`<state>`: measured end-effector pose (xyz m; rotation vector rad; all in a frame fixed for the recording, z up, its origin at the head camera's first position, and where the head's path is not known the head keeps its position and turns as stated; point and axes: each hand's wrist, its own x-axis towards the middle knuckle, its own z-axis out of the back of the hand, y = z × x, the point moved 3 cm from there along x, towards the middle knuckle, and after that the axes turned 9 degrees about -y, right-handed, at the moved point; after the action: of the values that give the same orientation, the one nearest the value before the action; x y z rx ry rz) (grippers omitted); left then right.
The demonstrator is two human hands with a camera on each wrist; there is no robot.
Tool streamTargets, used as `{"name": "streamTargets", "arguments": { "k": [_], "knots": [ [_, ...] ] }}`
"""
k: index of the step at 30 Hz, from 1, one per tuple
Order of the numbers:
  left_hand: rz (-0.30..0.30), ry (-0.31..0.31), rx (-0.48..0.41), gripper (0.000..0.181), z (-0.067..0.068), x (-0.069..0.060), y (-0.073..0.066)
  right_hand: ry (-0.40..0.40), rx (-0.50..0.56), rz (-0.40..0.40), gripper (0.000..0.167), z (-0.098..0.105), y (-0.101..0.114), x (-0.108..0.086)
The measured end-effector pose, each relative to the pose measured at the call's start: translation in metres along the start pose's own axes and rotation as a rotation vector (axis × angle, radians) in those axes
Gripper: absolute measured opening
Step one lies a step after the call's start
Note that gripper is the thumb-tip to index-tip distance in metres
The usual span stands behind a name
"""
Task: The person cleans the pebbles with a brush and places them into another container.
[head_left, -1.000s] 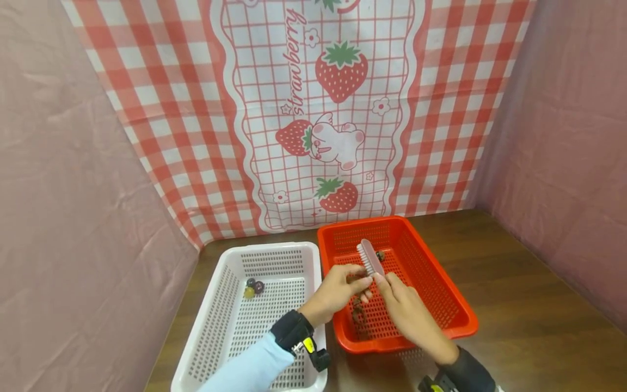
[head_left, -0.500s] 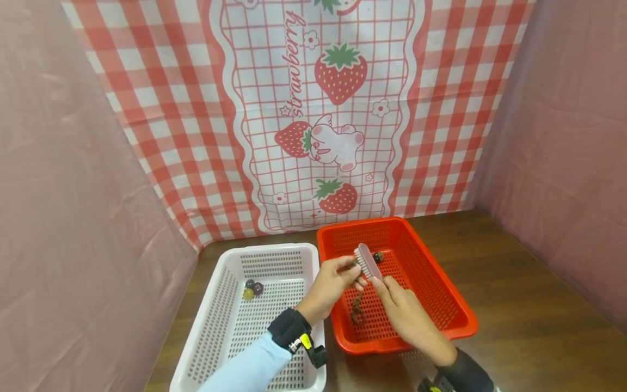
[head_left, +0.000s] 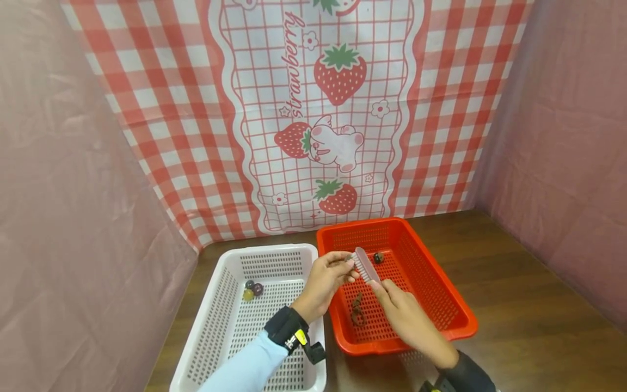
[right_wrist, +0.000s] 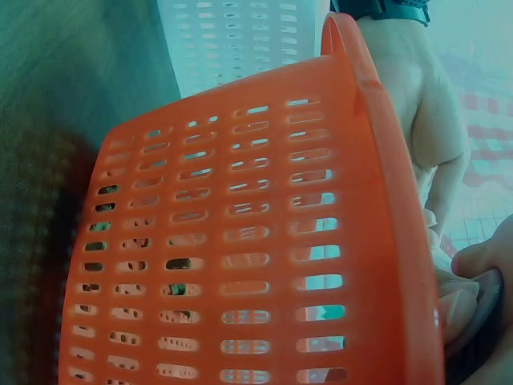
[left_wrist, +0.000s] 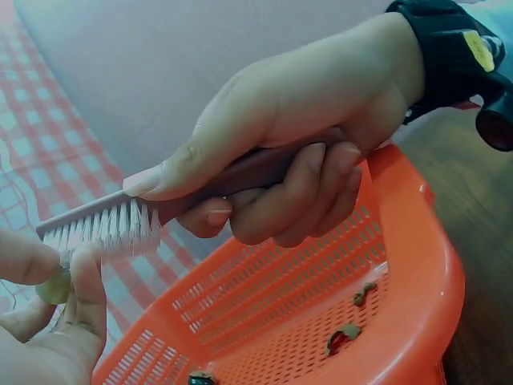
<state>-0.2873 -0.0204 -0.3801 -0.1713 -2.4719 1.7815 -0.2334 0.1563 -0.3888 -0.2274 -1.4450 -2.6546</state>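
My right hand (head_left: 404, 316) grips the handle of a pink brush (head_left: 367, 264) with white bristles. Its bristles face my left hand (head_left: 323, 283). In the left wrist view, the fingers of the left hand pinch a small yellow-green round piece (left_wrist: 54, 286), and the bristles (left_wrist: 120, 227) meet it and the fingertips. Both hands are above the red basket (head_left: 441, 283). In it lie brown, dirt-coated pieces (head_left: 358, 313) and a dark, partly brown round piece (head_left: 378, 257). Part of the pinched piece is hidden by the fingers.
To the left stands a white basket (head_left: 206, 321) holding a yellow ball (head_left: 248, 294) and two dark ones (head_left: 257, 289). Both baskets are on a brown wooden table (head_left: 524, 305). A strawberry-print cloth (head_left: 338, 136) hangs behind, with pink cloth at the sides.
My left hand has shifted a little up and left, keeping its pinch. The brush has tilted and moved slightly left and down along with it. The round piece in the red basket shows more fully.
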Motion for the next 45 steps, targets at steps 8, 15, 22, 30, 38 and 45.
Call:
{"name": "streamTargets", "arguments": {
  "k": [8,15,22,30,38,45],
  "knots": [
    [-0.008,0.019,-0.027,0.033,0.000,0.000,0.004,-0.022,0.016,0.006,0.043,-0.003,0.001,0.002],
    [-0.023,-0.016,-0.027,0.030,0.003,0.000,0.007,-0.031,0.023,0.009,0.042,-0.005,0.000,0.000],
    [-0.025,-0.022,0.055,0.038,0.003,-0.002,0.006,-0.018,0.022,-0.008,0.043,-0.005,-0.001,-0.001],
    [-0.031,0.046,0.117,0.034,0.001,-0.001,0.007,-0.061,0.005,0.012,0.043,-0.004,-0.001,0.001],
    [-0.070,-0.048,0.238,0.032,0.018,0.003,-0.005,-0.042,-0.004,-0.025,0.042,-0.005,-0.009,0.002],
    [-0.100,-0.083,0.350,0.035,0.033,0.010,-0.006,-0.050,-0.011,-0.075,0.051,0.001,-0.014,0.002]
  ]
}}
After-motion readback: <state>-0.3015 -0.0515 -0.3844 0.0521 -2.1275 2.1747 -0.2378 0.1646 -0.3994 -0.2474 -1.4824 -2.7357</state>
